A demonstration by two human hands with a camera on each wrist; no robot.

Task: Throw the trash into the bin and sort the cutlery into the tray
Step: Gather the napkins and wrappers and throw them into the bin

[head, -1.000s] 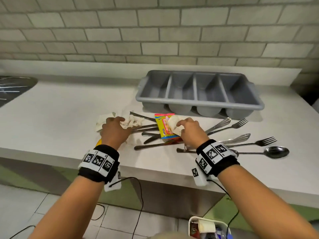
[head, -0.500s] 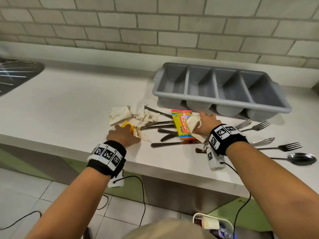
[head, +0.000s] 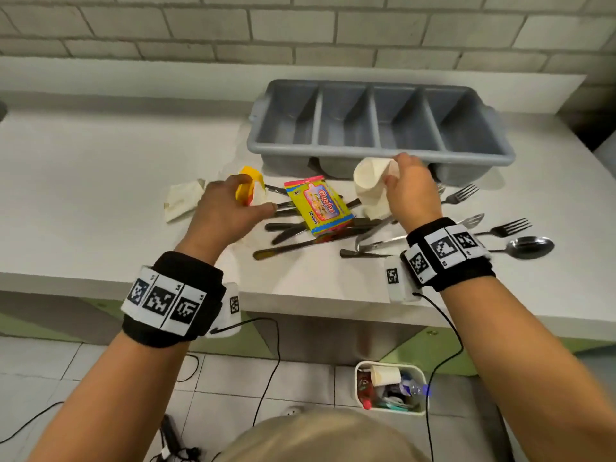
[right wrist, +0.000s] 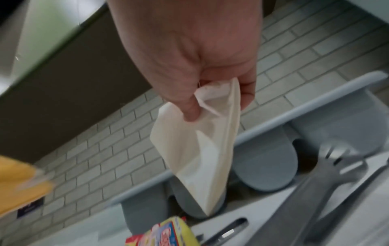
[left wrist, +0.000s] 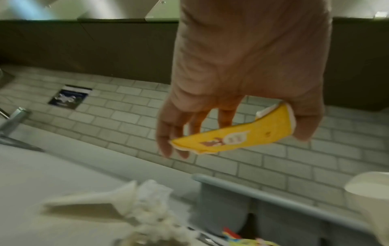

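Yellow flattened paper cup (left wrist: 235,136) is pinched in the left hand (head: 223,215); the right hand (head: 411,191) grips a white crushed paper cup (head: 370,185), both lifted clear for the bin (head: 390,388) at 6 o'clock, cutlery tray (head: 380,151) at 12.

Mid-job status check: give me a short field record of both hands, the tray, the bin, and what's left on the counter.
left hand: holds yellow paper cup, flattened, lifted off counter
right hand: pinches white paper cup, crushed, lifted in front of the tray
cutlery tray: grey, four compartments, no cutlery visible inside
bin: on floor below counter edge, already holds trash
trash left on counter: Giggles packet, folded napkin
cutlery: knives, forks, spoon, all unsorted
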